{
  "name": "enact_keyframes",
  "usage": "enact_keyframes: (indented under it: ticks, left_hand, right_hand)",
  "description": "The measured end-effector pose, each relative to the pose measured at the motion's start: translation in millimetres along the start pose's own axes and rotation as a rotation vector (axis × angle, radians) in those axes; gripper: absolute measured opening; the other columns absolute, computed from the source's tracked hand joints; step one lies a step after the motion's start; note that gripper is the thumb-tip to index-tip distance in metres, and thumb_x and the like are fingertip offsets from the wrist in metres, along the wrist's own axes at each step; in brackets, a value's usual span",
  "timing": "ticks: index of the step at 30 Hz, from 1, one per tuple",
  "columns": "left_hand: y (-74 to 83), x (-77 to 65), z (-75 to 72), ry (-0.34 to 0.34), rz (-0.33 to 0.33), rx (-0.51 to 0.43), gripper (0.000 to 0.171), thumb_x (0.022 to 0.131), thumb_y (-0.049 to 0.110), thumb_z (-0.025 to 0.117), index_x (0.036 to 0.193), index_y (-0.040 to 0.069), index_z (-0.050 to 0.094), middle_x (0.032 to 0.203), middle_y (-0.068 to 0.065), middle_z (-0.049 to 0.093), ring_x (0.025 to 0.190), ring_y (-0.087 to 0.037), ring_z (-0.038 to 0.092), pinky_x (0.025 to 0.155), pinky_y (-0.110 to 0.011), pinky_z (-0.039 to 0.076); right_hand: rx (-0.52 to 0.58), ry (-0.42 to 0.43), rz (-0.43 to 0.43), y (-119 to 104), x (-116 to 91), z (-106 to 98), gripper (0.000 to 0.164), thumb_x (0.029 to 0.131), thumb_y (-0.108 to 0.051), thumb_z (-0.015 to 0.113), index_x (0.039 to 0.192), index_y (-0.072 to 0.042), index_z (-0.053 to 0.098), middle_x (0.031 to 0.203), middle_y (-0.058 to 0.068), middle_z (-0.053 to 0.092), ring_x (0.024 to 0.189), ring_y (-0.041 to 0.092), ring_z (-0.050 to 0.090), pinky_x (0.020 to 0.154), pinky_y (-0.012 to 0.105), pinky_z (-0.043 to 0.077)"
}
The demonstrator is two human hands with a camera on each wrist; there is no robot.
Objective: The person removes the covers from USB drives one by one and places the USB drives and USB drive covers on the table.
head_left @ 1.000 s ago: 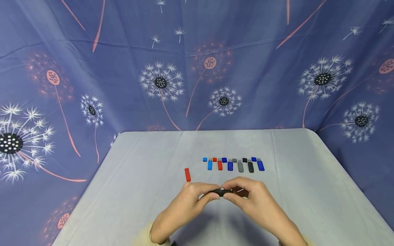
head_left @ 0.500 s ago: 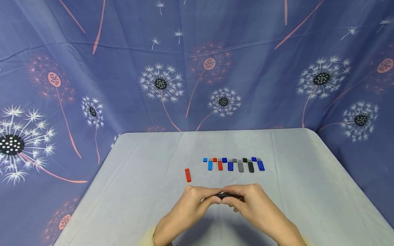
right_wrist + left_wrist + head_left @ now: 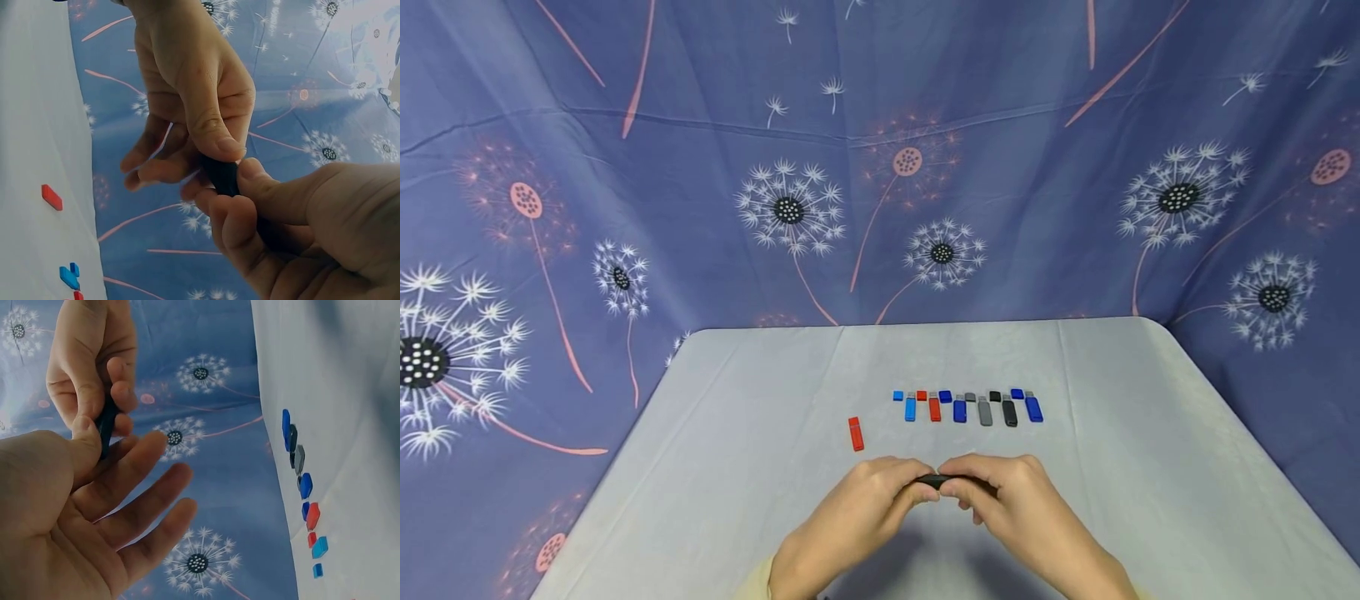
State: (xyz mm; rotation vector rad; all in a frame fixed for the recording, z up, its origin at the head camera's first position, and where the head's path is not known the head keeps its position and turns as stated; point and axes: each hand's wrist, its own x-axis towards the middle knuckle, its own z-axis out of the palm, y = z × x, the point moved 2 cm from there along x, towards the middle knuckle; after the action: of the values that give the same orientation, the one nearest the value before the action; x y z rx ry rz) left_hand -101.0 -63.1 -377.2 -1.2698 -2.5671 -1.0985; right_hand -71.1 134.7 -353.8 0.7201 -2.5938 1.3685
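Note:
Both hands hold a small black USB stick (image 3: 934, 481) above the table, in front of the body. My left hand (image 3: 861, 510) pinches its left end between thumb and index finger; the left wrist view shows the other fingers of that hand (image 3: 119, 519) spread out. At the other end, the thumb and curled fingers of my right hand (image 3: 1026, 512) grip it and cover much of it. In the right wrist view the dark stick (image 3: 220, 175) runs between the two thumbs. Whether its cap is fully on cannot be seen.
Uncapped USB sticks lie in a row farther back: light blue (image 3: 910, 408), red (image 3: 935, 408), blue (image 3: 960, 410), grey (image 3: 985, 412), black (image 3: 1010, 412) and another blue (image 3: 1033, 408), caps beside them. A capped red stick (image 3: 856, 434) lies left on the white table (image 3: 700, 467).
Both hands, with the black USB stick, have come slightly closer to the body. The right fingers have closed in nearer to the left ones. The things on the table have stayed put.

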Motion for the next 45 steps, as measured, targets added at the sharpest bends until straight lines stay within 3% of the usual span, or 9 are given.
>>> enact_keyframes:
  ticks: [3, 8, 11, 15, 25, 34, 40, 45]
  left_hand:
    - [-0.1, -0.5, 0.1, 0.000, 0.023, 0.035, 0.025, 0.104, 0.033, 0.056, 0.099, 0.014, 0.072, 0.089, 0.009, 0.073, 0.080, 0.006, 0.058, 0.074, -0.005, 0.047]
    - [-0.6, -3.3, 0.9, 0.002, 0.045, 0.068, 0.026, 0.103, 0.034, 0.057, 0.092, 0.014, 0.071, 0.075, 0.011, 0.064, 0.071, 0.006, 0.048, 0.067, -0.005, 0.042]
    - [-0.5, -3.6, 1.1, -0.010, 0.040, 0.052, 0.027, 0.104, 0.035, 0.055, 0.091, 0.015, 0.070, 0.073, 0.012, 0.060, 0.069, 0.007, 0.045, 0.066, -0.004, 0.040]
    - [-0.3, -3.2, 0.6, -0.022, 0.047, 0.034, 0.027, 0.105, 0.035, 0.054, 0.092, 0.016, 0.068, 0.074, 0.013, 0.058, 0.068, 0.007, 0.043, 0.065, -0.003, 0.038]
    - [-3.0, -4.0, -2.5, -0.019, 0.093, 0.040, 0.027, 0.108, 0.033, 0.051, 0.096, 0.019, 0.069, 0.079, 0.014, 0.061, 0.071, 0.006, 0.045, 0.069, -0.004, 0.039]
    - [-7.5, -1.4, -1.9, -0.021, 0.156, 0.077, 0.028, 0.109, 0.032, 0.051, 0.102, 0.019, 0.075, 0.090, 0.016, 0.070, 0.082, 0.009, 0.058, 0.082, -0.010, 0.047]
    - [-8.4, -0.7, -2.1, -0.033, 0.167, 0.077, 0.028, 0.110, 0.032, 0.050, 0.103, 0.019, 0.075, 0.091, 0.014, 0.071, 0.084, 0.008, 0.061, 0.085, -0.011, 0.049]
    - [-7.5, 0.0, -2.9, 0.000, 0.197, 0.098, 0.026, 0.109, 0.030, 0.053, 0.098, 0.020, 0.074, 0.083, 0.015, 0.067, 0.080, 0.008, 0.058, 0.089, -0.018, 0.051]
  right_hand:
    - [-0.003, -0.026, -0.004, 1, 0, 1, 0.016, 0.099, -0.020, 0.069, 0.107, -0.011, 0.079, 0.088, -0.008, 0.075, 0.060, -0.005, 0.053, 0.052, 0.021, 0.050]
    - [-0.047, -0.064, -0.065, 3, 1, 3, 0.025, 0.098, -0.020, 0.068, 0.115, -0.003, 0.077, 0.103, 0.005, 0.080, 0.082, 0.005, 0.074, 0.065, 0.021, 0.058]
    - [-0.069, -0.060, -0.118, 4, 1, 4, 0.025, 0.097, -0.018, 0.069, 0.114, -0.002, 0.078, 0.105, 0.007, 0.080, 0.093, 0.012, 0.077, 0.072, 0.021, 0.060]
    - [-0.054, -0.060, -0.138, 3, 1, 4, 0.020, 0.098, -0.018, 0.069, 0.110, -0.006, 0.079, 0.103, 0.003, 0.080, 0.093, 0.009, 0.076, 0.072, 0.021, 0.060]
    - [0.048, -0.110, -0.031, 2, -1, -1, 0.017, 0.101, -0.026, 0.066, 0.107, -0.019, 0.080, 0.101, -0.008, 0.079, 0.090, -0.001, 0.071, 0.071, 0.023, 0.060]
    - [0.086, -0.159, 0.073, 12, -1, -4, 0.018, 0.101, -0.035, 0.066, 0.107, -0.025, 0.080, 0.089, -0.016, 0.073, 0.070, 0.000, 0.060, 0.059, 0.024, 0.053]
    - [0.097, -0.178, 0.074, 14, 0, -7, 0.019, 0.101, -0.035, 0.065, 0.108, -0.024, 0.080, 0.088, -0.015, 0.073, 0.068, 0.002, 0.061, 0.057, 0.025, 0.052]
    - [0.094, -0.177, 0.051, 13, 1, -9, 0.019, 0.101, -0.033, 0.066, 0.108, -0.023, 0.080, 0.088, -0.015, 0.074, 0.068, 0.000, 0.060, 0.058, 0.024, 0.053]
